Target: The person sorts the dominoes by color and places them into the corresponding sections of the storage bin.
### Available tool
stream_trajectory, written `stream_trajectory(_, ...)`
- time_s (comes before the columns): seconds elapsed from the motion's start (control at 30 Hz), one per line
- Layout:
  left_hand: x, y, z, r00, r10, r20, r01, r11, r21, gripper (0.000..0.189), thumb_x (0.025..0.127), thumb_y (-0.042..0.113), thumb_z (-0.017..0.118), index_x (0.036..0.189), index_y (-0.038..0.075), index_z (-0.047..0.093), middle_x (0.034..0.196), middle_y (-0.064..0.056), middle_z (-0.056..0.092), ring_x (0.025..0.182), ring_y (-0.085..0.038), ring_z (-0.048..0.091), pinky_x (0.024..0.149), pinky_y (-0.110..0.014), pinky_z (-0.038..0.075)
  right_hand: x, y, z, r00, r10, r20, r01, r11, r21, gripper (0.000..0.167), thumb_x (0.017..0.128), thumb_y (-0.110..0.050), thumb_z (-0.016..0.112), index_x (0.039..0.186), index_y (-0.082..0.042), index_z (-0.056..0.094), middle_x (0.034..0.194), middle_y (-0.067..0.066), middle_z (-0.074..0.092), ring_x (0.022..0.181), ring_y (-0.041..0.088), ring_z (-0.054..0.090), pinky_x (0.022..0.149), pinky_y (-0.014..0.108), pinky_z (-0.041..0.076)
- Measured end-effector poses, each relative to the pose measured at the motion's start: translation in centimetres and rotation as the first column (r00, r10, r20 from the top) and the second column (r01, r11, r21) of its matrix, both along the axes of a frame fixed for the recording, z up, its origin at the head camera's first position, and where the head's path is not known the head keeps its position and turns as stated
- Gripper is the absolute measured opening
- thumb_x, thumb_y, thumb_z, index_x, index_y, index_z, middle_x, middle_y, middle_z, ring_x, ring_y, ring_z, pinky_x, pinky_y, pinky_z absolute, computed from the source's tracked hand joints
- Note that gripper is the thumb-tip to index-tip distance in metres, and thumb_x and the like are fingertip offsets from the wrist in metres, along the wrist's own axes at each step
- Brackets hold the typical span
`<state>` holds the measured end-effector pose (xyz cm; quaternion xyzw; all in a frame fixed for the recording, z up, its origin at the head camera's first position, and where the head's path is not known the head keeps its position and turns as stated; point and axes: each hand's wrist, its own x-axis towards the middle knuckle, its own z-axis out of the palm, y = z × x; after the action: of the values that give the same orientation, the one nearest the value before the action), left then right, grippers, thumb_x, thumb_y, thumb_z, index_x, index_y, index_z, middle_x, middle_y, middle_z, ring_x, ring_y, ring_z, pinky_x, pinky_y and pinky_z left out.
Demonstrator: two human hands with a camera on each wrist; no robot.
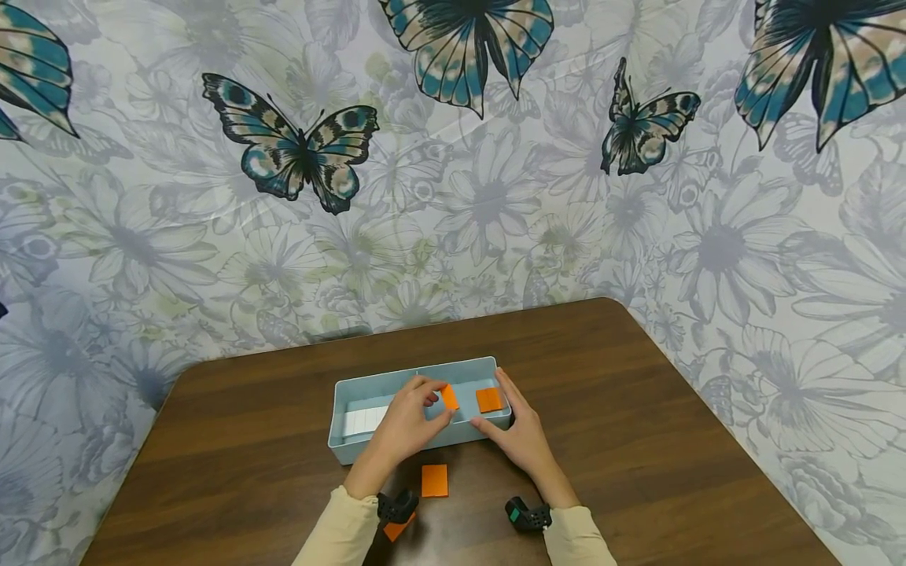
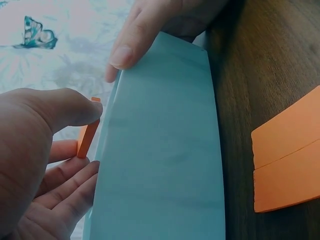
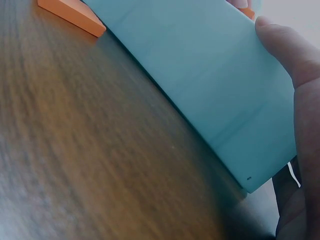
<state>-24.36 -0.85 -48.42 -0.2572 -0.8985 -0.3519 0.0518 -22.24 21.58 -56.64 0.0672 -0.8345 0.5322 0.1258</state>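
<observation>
A long light-blue box (image 1: 418,448) with low walls lies across the table. Over its middle my left hand (image 1: 406,420) pinches a thin orange square piece (image 1: 449,397) between thumb and fingers. In the left wrist view that piece (image 2: 89,132) is seen nearly edge-on, above the box's rim. My right hand (image 1: 520,432) grips the box's right end, its thumb (image 3: 282,42) on the near rim and its fingers round the end wall. Inside, near that end, lies another orange square (image 1: 489,400). White flat pieces (image 1: 363,420) lie inside at the left.
On the brown wooden table (image 1: 672,472), an orange square (image 1: 435,480) lies in front of the box. Another orange piece (image 1: 399,527) is partly hidden by my left wrist's black band (image 1: 398,506). A butterfly-patterned wall covering (image 1: 488,196) rises behind the table's back edge.
</observation>
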Motion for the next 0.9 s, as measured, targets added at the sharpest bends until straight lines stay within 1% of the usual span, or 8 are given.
stream_trajectory(0.17, -0.3, 0.3, -0.1, 1.0, -0.018, -0.023, 0.017, 1.0, -0.012, 0.039, 0.09, 0.016, 0.08, 0.124, 0.0, 0.07, 0.113, -0.012, 0.065, 0.093, -0.027, 0.068, 0.083, -0.043, 0.06, 0.0, 0.0, 0.1, 1.0, 0.004, -0.004, -0.004, 1.0, 0.001, 0.091, 0.086, -0.038, 0.085, 0.162, -0.022, 0.037, 0.168, -0.001, 0.033, 0.152, 0.032, 0.035, 0.119, 0.065, 0.029)
stream_trajectory(0.33, -0.6, 0.5, -0.1, 0.999, -0.032, -0.038, 0.03, 0.998, -0.05, 0.041, 0.091, 0.016, 0.079, 0.127, -0.001, 0.069, 0.114, -0.016, 0.065, 0.094, -0.026, 0.068, 0.083, -0.043, 0.06, 0.0, 0.0, 0.2, 1.0, 0.007, -0.008, -0.007, 1.0, -0.001, 0.09, 0.087, -0.037, 0.084, 0.162, -0.021, 0.037, 0.168, 0.0, 0.033, 0.152, 0.032, 0.035, 0.118, 0.067, 0.029)
stream_trajectory(0.63, -1.2, 0.8, -0.2, 0.999, -0.046, 0.025, 0.048, 0.994, -0.099, 0.043, 0.093, 0.021, 0.077, 0.13, 0.0, 0.067, 0.119, -0.014, 0.064, 0.098, -0.025, 0.066, 0.083, -0.042, 0.06, -0.1, -0.1, 0.0, 1.0, -0.002, -0.021, 0.002, 1.0, 0.006, 0.09, 0.086, -0.037, 0.085, 0.161, -0.022, 0.037, 0.167, 0.001, 0.034, 0.151, 0.033, 0.037, 0.117, 0.067, 0.031)
stream_trajectory(0.9, -1.9, 1.2, -0.3, 0.997, -0.055, 0.048, 0.062, 0.987, -0.145, 0.043, 0.093, 0.022, 0.077, 0.129, 0.0, 0.068, 0.12, -0.013, 0.064, 0.098, -0.025, 0.066, 0.082, -0.04, 0.059, 0.0, -0.2, 0.2, 1.0, 0.0, -0.008, 0.0, 1.0, 0.003, 0.091, 0.086, -0.037, 0.085, 0.162, -0.023, 0.037, 0.168, -0.002, 0.033, 0.151, 0.032, 0.036, 0.117, 0.066, 0.031)
